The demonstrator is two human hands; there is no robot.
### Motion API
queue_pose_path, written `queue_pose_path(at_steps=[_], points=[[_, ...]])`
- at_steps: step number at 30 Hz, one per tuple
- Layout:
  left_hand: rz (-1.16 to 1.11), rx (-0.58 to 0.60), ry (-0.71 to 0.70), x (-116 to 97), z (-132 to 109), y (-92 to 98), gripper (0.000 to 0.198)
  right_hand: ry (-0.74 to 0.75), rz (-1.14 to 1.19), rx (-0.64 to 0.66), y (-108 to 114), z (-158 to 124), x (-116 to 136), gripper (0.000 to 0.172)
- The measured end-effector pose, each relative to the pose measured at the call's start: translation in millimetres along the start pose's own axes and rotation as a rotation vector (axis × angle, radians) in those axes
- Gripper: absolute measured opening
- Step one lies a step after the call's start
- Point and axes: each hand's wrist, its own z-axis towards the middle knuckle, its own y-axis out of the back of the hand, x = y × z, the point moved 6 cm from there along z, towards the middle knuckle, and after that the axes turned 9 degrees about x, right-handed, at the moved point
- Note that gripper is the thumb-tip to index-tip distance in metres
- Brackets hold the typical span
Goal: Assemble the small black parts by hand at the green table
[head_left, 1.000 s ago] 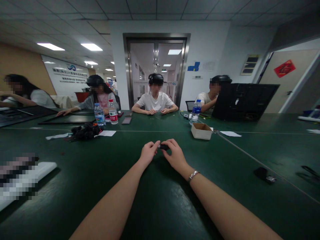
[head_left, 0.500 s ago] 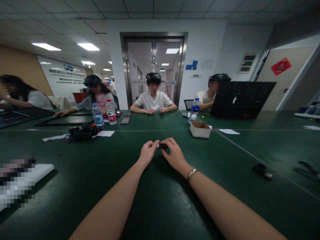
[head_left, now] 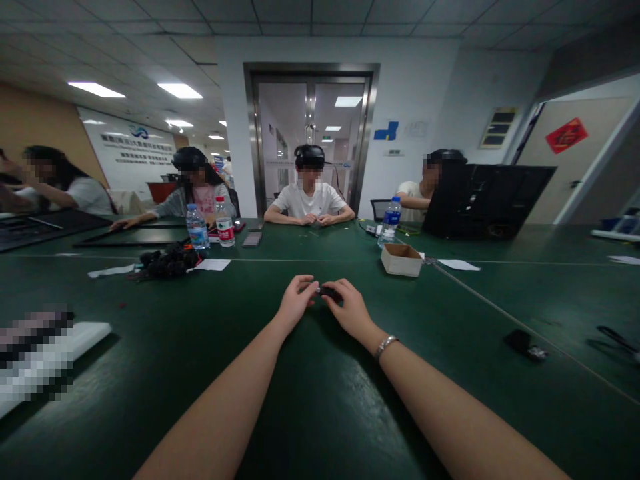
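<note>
Between my two hands is a small dark object (head_left: 330, 292) with a bright silvery end on its left side. It is too small in view to tell its kind. My right hand (head_left: 353, 307) pinches its dark body between thumb and fingers. At the silvery end, my left hand (head_left: 295, 300) has its thumb and fingertips closed on it, the other fingers curled. Both hands are held just above the green table (head_left: 210, 347), and the fingers partly cover the object.
Ahead to the right is a small open box (head_left: 401, 261); a bottle (head_left: 390, 220) stands behind it. Tangled black items (head_left: 167, 260) lie to the left, near two bottles. A small black device (head_left: 525, 345) rests at right. Several people sit across the table.
The fingers of my left hand have shifted and spread slightly around the silvery end. My right hand keeps its grip with fingers a little lower. The view has turned slightly left.
</note>
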Motion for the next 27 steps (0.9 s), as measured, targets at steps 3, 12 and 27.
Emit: queue_pose_path(at_steps=[3, 12, 27], points=[[0.053, -0.009, 0.065, 4, 1, -0.1, 0.033, -0.004, 0.017, -0.013, 0, 0, 0, 0.022], [0.172, 0.05, -0.073, -6, -1, -1.5, 0.016, -0.32, 0.483, -0.025, -5, 2, -40, 0.03], [0.083, 0.003, 0.159, 9, 4, -1.1, 0.023, -0.422, 0.75, -0.018, -9, 1, -44, 0.035]])
